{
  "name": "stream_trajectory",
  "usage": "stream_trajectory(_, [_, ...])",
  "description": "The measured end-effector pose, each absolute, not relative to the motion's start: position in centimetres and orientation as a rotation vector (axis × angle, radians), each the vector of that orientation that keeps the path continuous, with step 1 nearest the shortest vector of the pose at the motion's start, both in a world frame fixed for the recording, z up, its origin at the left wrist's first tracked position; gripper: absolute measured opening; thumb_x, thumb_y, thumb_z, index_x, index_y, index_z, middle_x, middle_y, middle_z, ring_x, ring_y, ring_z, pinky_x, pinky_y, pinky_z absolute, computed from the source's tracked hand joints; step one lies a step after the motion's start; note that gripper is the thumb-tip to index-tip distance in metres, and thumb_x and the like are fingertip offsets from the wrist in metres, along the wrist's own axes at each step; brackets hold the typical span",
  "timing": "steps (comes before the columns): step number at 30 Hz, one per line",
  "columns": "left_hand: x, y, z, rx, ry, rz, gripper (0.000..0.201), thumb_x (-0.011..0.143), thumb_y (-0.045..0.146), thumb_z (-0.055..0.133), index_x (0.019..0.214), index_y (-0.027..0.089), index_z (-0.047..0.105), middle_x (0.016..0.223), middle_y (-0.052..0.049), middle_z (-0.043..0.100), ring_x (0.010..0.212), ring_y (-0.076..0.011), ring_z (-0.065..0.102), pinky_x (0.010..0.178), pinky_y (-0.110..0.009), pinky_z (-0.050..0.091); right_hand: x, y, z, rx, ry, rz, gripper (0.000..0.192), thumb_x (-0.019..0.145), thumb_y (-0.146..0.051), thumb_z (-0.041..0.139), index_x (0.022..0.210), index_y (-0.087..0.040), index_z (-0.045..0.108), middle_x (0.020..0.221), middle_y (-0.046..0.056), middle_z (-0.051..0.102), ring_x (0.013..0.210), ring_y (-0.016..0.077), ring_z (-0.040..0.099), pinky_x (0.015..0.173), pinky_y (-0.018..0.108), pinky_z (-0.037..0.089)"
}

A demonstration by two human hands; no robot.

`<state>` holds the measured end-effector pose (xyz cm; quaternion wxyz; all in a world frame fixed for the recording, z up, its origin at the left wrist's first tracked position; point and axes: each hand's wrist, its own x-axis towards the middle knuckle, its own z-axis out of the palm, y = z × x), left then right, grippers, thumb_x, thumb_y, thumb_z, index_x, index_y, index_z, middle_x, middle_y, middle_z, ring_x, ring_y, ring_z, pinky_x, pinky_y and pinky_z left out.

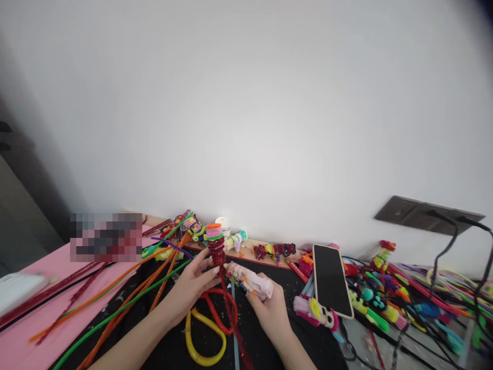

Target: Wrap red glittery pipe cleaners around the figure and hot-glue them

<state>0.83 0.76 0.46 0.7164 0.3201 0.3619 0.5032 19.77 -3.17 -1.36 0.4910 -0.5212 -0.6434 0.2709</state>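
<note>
My left hand (196, 277) pinches the lower part of a pipe-cleaner piece (216, 252), wound in dark red tinsel with pink, green and orange bands at its top. A long red tinsel strand (235, 329) trails from it toward me. My right hand (271, 311) is closed around a pale pink hot glue gun (252, 280) with coloured bits stuck on it. Its nozzle points left, close to the base of the wound piece; whether they touch I cannot tell. Below my hands lie a red loop (219, 325) and a yellow loop (206, 357), resembling scissors handles.
Orange and green pipe cleaners (129, 303) spread across the left side over pink sheets (26, 329). A phone (333, 280) lies right of my hands, beside a pink and yellow figure (316, 311). Colourful pipe-cleaner pieces (381, 295) and black cables (442, 254) crowd the right.
</note>
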Motion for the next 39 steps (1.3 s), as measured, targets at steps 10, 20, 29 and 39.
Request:
stream_trajectory(10, [0.68, 0.67, 0.37, 0.704, 0.772, 1.112, 0.068, 0.073, 0.020, 0.069, 0.134, 0.029, 0.040, 0.104, -0.003, 0.065, 0.099, -0.0199, 0.063, 0.088, -0.034, 0.050, 19.86, -3.07, -1.25, -1.291, -1.536, 0.629, 0.010, 0.069, -0.014, 0.054, 0.063, -0.018, 0.049, 0.056, -0.005, 0.046, 0.050, 0.0102, 0.043, 0.047, 0.019, 0.035])
stream_trajectory(20, [0.47, 0.92, -0.23, 0.713, 0.715, 1.099, 0.064, 0.075, 0.019, 0.067, 0.133, 0.031, 0.042, 0.115, -0.006, 0.062, 0.104, -0.0212, 0.061, 0.090, -0.035, 0.050, 20.12, -2.95, -1.55, -1.310, -1.546, 0.604, 0.004, 0.071, -0.013, 0.055, 0.068, -0.016, 0.056, 0.062, -0.002, 0.056, 0.054, 0.0127, 0.051, 0.052, 0.021, 0.041])
stream_trajectory(29, [0.29, 0.83, 0.03, 0.729, 0.686, 1.074, 0.060, 0.076, 0.017, 0.067, 0.130, 0.029, 0.044, 0.120, -0.007, 0.059, 0.110, -0.0234, 0.058, 0.094, -0.039, 0.047, 20.15, -2.91, -1.60, -1.323, -1.541, 0.582, 0.007, 0.071, -0.014, 0.057, 0.076, -0.015, 0.062, 0.070, 0.002, 0.066, 0.062, 0.0164, 0.060, 0.058, 0.023, 0.048])
stream_trajectory(39, [0.19, 0.95, -0.38, 0.760, 0.661, 1.071, 0.059, 0.075, 0.019, 0.068, 0.129, 0.029, 0.046, 0.121, -0.007, 0.061, 0.110, -0.0246, 0.058, 0.094, -0.039, 0.047, 20.39, -2.68, -2.13, -1.336, -1.563, 0.517, 0.008, 0.072, -0.016, 0.057, 0.075, -0.016, 0.064, 0.068, 0.002, 0.067, 0.063, 0.0178, 0.061, 0.054, 0.022, 0.046])
